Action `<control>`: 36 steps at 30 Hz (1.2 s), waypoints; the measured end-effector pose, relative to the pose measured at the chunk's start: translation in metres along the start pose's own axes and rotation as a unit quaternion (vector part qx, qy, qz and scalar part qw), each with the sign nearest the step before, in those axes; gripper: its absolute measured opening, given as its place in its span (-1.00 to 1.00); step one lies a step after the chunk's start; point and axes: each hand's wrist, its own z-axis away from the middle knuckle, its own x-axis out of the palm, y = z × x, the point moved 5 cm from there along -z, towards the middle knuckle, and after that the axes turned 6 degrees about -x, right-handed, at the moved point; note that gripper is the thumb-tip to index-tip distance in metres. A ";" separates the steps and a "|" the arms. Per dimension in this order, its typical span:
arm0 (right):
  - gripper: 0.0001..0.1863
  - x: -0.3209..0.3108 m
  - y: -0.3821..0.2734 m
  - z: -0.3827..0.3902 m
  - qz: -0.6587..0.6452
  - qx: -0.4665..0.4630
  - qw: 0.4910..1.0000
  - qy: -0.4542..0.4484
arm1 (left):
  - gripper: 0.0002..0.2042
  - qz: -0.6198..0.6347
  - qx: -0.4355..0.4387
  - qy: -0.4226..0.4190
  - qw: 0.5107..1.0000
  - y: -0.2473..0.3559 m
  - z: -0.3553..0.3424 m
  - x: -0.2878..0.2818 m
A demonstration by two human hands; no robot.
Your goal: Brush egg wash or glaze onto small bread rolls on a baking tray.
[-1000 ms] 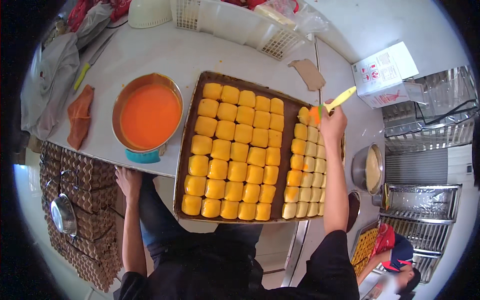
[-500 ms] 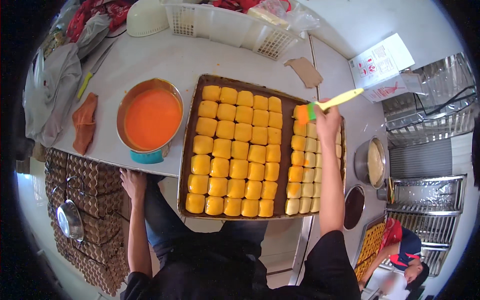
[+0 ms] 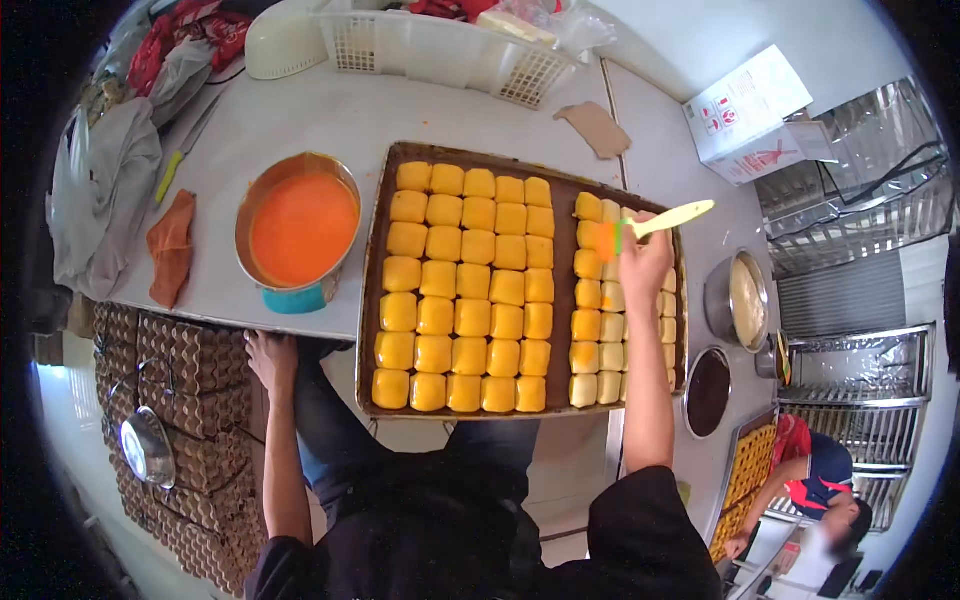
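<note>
My right hand (image 3: 647,262) is closed round the pale yellow handle of a pastry brush (image 3: 676,217). Its orange-wet bristles rest over the left column of the pale buns (image 3: 611,328) on the tray's right side; several there have yellow-orange glaze, others are plain. Rows of glossy yellow buns (image 3: 473,316) fill the left part of the dark baking tray (image 3: 565,300). Beside the table's front edge, my left hand (image 3: 272,362) has its fingers spread and holds nothing. A metal bowl of orange liquid (image 3: 303,230) stands left of the tray, tilted on a teal support (image 3: 298,297).
An orange-brown cloth (image 3: 171,248) and a knife (image 3: 170,175) lie at the left. A white plastic crate (image 3: 430,48) stands at the back. Bowls (image 3: 738,300) sit to the right, where another person (image 3: 815,470) works by a second tray. Stacked egg trays (image 3: 190,400) stand below left.
My right hand and the brush have come nearer along the small buns' left column, bristles moving down from its far end. My left hand stays at the table edge. The co-worker's arm has shifted.
</note>
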 end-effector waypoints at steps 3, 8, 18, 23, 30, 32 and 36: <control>-0.81 -0.001 0.006 0.018 -0.138 0.080 0.985 -0.067 | -0.37 -0.005 -0.003 -0.020 1.000 0.002 0.005 -0.005; -0.78 -0.028 0.012 0.045 -0.022 0.068 0.997 0.029 | -0.35 0.006 0.002 0.005 1.000 -0.004 0.003 0.000; -0.84 -0.037 -0.006 0.086 -0.046 0.102 0.993 -0.028 | -0.32 0.020 0.020 0.028 0.999 -0.005 0.005 0.000; -0.82 -0.061 -0.021 0.099 -0.177 0.064 0.980 0.068 | -0.24 0.004 0.009 0.001 1.000 -0.007 0.004 0.003; -0.83 -0.067 -0.031 0.128 -0.223 0.103 0.969 -0.013 | -0.32 0.039 -0.020 0.021 0.999 -0.008 0.005 0.001; -0.83 -0.075 -0.028 0.136 -0.145 0.087 0.986 0.004 | -0.32 0.038 -0.018 0.017 0.999 -0.012 0.005 -0.001; -0.84 -0.087 -0.039 0.150 -0.045 0.065 0.997 -0.017 | -0.33 0.039 -0.022 0.001 0.999 -0.010 0.006 -0.007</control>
